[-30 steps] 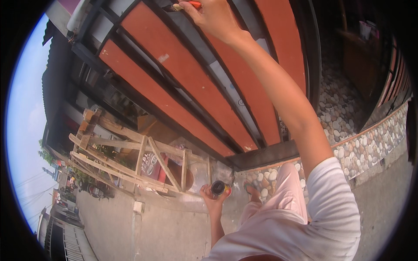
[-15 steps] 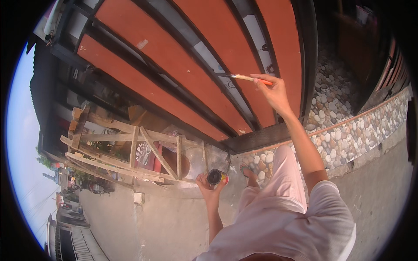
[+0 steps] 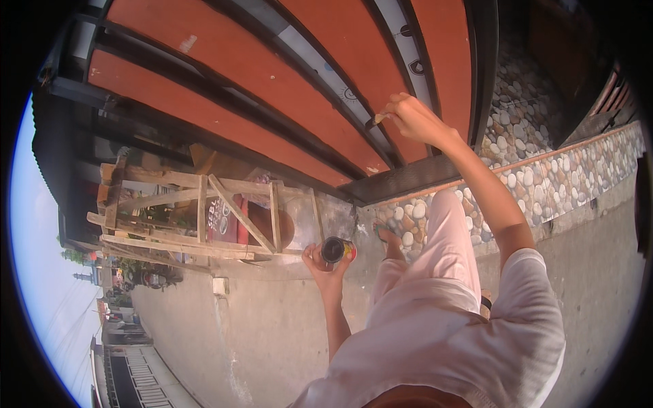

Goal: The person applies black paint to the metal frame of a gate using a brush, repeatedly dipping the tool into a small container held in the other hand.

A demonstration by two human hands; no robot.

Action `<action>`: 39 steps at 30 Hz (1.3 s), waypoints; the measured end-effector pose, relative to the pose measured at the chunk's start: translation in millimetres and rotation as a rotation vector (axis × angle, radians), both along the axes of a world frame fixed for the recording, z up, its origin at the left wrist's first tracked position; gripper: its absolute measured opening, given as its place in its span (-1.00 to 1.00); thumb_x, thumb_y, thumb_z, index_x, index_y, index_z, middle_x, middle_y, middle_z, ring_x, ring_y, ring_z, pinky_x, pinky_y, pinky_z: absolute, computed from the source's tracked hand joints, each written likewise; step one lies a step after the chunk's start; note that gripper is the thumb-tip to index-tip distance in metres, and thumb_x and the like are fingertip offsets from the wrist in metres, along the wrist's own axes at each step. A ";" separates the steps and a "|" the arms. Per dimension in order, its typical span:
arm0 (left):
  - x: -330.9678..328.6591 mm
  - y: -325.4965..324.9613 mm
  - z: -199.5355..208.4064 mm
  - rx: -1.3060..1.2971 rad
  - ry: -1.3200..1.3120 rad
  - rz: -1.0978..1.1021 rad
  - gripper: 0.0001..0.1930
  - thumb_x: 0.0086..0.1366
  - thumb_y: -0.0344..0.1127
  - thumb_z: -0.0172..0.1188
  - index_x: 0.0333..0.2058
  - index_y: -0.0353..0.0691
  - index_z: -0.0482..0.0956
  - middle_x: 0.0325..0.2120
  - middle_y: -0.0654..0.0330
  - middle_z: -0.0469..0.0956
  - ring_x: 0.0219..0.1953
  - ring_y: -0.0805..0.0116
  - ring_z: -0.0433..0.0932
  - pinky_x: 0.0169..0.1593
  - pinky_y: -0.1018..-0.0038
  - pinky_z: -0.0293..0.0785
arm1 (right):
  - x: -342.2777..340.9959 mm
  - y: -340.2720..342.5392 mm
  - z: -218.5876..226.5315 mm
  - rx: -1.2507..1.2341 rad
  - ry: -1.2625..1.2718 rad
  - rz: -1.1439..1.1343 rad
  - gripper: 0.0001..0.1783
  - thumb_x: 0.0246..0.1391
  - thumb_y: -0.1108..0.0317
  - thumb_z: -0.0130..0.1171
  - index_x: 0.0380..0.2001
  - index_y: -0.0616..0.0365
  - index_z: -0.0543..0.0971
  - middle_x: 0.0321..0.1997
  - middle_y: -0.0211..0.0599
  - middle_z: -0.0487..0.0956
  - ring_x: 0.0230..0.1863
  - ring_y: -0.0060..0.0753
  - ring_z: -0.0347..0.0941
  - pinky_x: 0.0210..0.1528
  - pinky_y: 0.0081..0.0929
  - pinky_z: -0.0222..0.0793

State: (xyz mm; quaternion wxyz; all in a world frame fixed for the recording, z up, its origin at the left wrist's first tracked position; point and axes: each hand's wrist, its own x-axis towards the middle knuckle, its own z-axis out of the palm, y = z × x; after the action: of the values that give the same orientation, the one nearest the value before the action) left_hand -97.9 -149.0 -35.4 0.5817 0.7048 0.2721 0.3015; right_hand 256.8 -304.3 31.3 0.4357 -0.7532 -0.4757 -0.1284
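My left hand (image 3: pixel 328 275) is wrapped round a small open paint can (image 3: pixel 339 250) with dark contents and a yellow and red side. The can is held upright in front of my legs. My right hand (image 3: pixel 416 121) grips a paintbrush (image 3: pixel 378 119), its handle mostly hidden by the fingers. The dark bristles are at a black bar (image 3: pixel 381 141) near the lower end of the panel; whether they touch it I cannot tell. Broad orange-red boards (image 3: pixel 326 51) alternate with black bars and pale grey-white strips (image 3: pixel 320 51) bearing small drawings.
A wooden frame of rough slats (image 3: pixel 204 211) stands at the left, with a dark red printed sign (image 3: pixel 228 221) behind it. A low pebble-faced wall (image 3: pixel 544 187) runs along the right. Grey concrete ground (image 3: pixel 258 319) lies below, and a motorcycle (image 3: pixel 158 277) is farther off.
My right hand has moved left and up in view, and the brush now points down-left against a lower part of the panel. The can has risen slightly in view as the view shifted.
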 end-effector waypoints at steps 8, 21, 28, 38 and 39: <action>-5.2 0.0 -3.2 -0.038 -0.004 0.002 -0.17 0.01 -0.57 0.42 0.15 -0.15 0.03 -0.03 0.13 0.37 0.04 0.31 0.43 0.00 0.38 0.52 | 12.0 21.5 -2.2 -0.051 -0.098 0.035 -0.81 0.05 0.58 0.10 -0.27 0.30 0.65 -0.34 -0.04 0.50 -0.18 0.00 0.44 -0.12 -0.20 0.40; -7.1 -4.4 3.8 -0.113 0.035 0.006 -0.12 -0.02 -0.58 0.43 0.16 -0.19 -0.02 0.01 0.12 0.33 0.12 0.27 0.36 0.24 0.30 0.30 | 5.7 11.0 37.0 0.101 -0.164 0.014 -0.82 -0.01 0.61 0.14 -0.31 0.27 0.65 -0.34 -0.14 0.51 -0.19 -0.08 0.45 -0.14 -0.23 0.41; -3.9 -4.9 4.5 -0.109 0.031 -0.026 -0.11 -0.02 -0.59 0.44 0.16 -0.20 -0.01 0.01 0.13 0.32 0.12 0.28 0.37 0.23 0.30 0.31 | 15.6 43.8 14.8 -0.216 -0.350 -0.019 -0.74 -0.23 0.70 0.14 -0.37 0.32 0.64 -0.34 -0.13 0.51 -0.20 -0.08 0.44 -0.20 -0.27 0.49; -8.5 -5.4 4.4 -0.026 0.019 -0.020 -0.16 0.02 -0.55 0.42 0.16 -0.19 0.02 -0.06 0.15 0.38 0.02 0.33 0.42 -0.01 0.41 0.53 | 21.4 35.8 62.8 0.039 -0.271 0.027 -0.83 -0.05 0.62 0.12 -0.36 0.31 0.65 -0.35 -0.13 0.54 -0.20 -0.12 0.45 -0.16 -0.23 0.45; -9.4 -6.2 5.9 -0.054 0.038 -0.007 -0.14 0.00 -0.56 0.43 0.16 -0.19 0.01 -0.03 0.14 0.35 0.06 0.30 0.40 0.10 0.36 0.43 | 20.2 37.5 61.3 0.040 -0.274 0.033 -0.82 -0.09 0.64 0.13 -0.38 0.30 0.65 -0.36 -0.12 0.54 -0.20 -0.09 0.45 -0.17 -0.23 0.46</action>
State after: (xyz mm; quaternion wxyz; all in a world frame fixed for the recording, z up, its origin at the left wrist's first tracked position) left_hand -107.4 -155.3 -29.5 0.5963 0.6953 0.2886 0.2786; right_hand 277.1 -266.8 92.6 0.3834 -0.7119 -0.5405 -0.2324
